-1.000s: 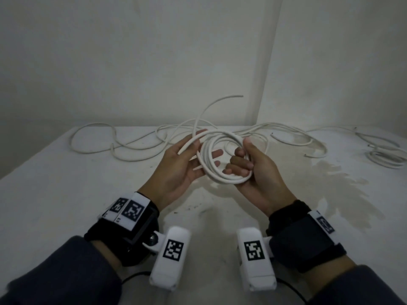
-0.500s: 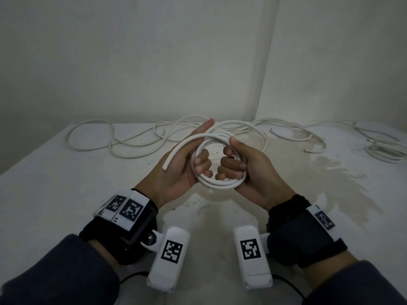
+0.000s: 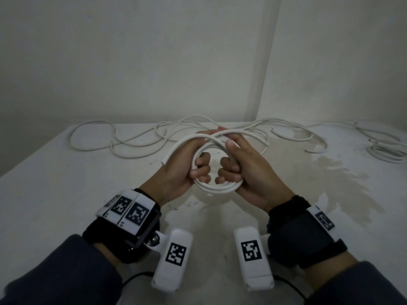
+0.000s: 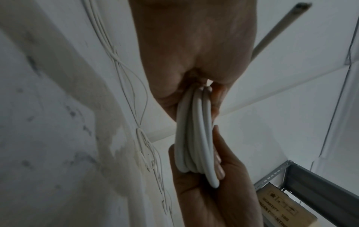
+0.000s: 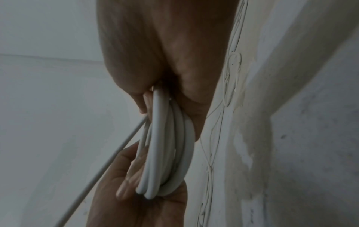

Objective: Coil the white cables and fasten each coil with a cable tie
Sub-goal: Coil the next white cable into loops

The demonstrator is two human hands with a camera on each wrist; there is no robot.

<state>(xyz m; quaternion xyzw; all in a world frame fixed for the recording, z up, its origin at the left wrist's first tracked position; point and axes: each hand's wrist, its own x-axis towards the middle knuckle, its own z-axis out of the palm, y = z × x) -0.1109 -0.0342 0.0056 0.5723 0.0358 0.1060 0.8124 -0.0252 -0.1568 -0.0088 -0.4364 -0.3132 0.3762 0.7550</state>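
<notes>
A coil of thick white cable (image 3: 217, 187) is held upright above the table between both hands. My left hand (image 3: 182, 166) grips its left side with the fingers curled through the ring. My right hand (image 3: 242, 166) grips the right side the same way, thumb on top. The cable's free end (image 3: 164, 162) sticks out down-left past my left hand. In the left wrist view the coil (image 4: 196, 138) runs as several stacked turns from my left hand (image 4: 186, 61) to my right hand (image 4: 209, 192). The right wrist view shows the same coil (image 5: 167, 153). No cable tie is visible.
Loose white cables (image 3: 136, 142) lie tangled across the back of the white table (image 3: 55, 194). More cable (image 3: 383, 150) lies at the far right. A wall corner stands behind. A metal shelf with a cardboard box (image 4: 287, 207) shows in the left wrist view.
The loose tail that rose above the coil has been wound down onto it. My left hand went from open-palmed to curled round the coil, and both hands drew closer together.
</notes>
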